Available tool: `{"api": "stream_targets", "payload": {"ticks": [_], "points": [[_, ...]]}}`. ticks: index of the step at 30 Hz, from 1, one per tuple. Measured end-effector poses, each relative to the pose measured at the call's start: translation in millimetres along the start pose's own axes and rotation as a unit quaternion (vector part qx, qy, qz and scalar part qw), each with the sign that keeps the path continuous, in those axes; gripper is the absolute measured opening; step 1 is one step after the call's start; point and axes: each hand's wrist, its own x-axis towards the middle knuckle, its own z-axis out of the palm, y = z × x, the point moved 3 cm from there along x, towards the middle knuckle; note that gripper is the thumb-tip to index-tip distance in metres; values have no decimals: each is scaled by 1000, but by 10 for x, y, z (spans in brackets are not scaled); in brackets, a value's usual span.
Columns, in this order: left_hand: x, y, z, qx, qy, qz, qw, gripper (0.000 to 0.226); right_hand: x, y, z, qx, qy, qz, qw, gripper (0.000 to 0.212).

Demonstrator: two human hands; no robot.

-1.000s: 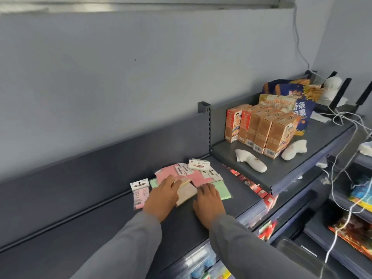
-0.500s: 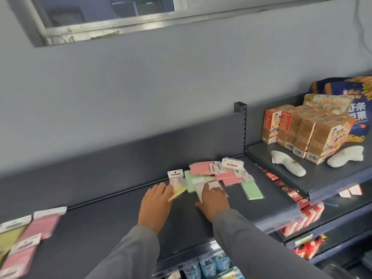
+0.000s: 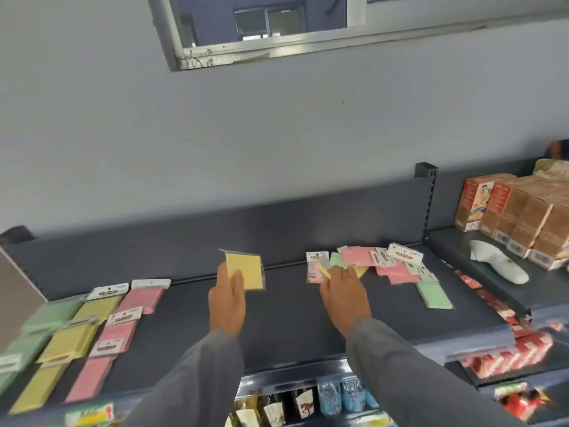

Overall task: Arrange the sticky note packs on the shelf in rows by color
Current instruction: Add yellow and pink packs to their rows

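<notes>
Currently, left hand (image 3: 227, 303): grips yellow pack (image 3: 246, 272), lifted above mid-shelf.
Right hand (image 3: 345, 295): fingers flat on unsorted pile (image 3: 381, 265), far right.
Done: green, yellow, pink rows (image 3: 80, 337) started, near left.
Left: pile to sort, green pack (image 3: 434, 295) loose.
Around: shelf (image 3: 292, 328); boxes (image 3: 520, 211) far right, none obstructing.

A window (image 3: 264, 23) sits high in the grey wall (image 3: 215, 134). On the neighbouring shelf to the right, orange cartons (image 3: 520, 211) stand in a row, with a white handheld device (image 3: 498, 266) lying just in front. Red packets (image 3: 505, 352) and small bottles (image 3: 335, 399) fill the lower racks.
</notes>
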Motion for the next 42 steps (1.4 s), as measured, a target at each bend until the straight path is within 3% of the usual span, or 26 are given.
{"api": "stream_targets", "payload": {"ticks": [3, 6, 8, 11, 16, 21, 29, 34, 38, 42], "points": [[94, -149, -366, -33, 6, -25, 999, 15, 19, -444, 39, 185, 20, 56, 981, 16], [196, -443, -869, -87, -47, -36, 994, 42, -36, -1074, 128, 281, -30, 52, 958, 48], [226, -666, -1227, -114, -82, -36, 990, 58, -93, -1502, 179, 282, -40, 29, 958, 57], [246, -993, -1879, -116, -106, -23, 987, 66, -177, -2192, 349, 281, -42, 9, 959, 55], [368, -1672, -2869, -124, -111, -7, 986, 65, -278, -3126, 629, 326, -63, 32, 943, 60], [471, -2191, -3492, -95, -101, -56, 989, 61, -400, -3819, 727, 364, -87, 34, 927, 58], [679, -2412, -3979, -23, -95, -6, 995, 66, 42, -4385, 786, 363, -78, -4, 928, 59], [1092, -2542, -4064, 34, -80, -26, 996, 65, 163, -4553, 977, 352, -75, 43, 932, 64], [1563, -2678, -3862, 28, -117, -19, 993, 66, 320, -4567, 1084, 265, -80, -20, 961, 67], [1974, -2862, -3577, 31, -178, 4, 984, 66, 545, -4624, 1147, 263, -60, 27, 962, 64]]}}
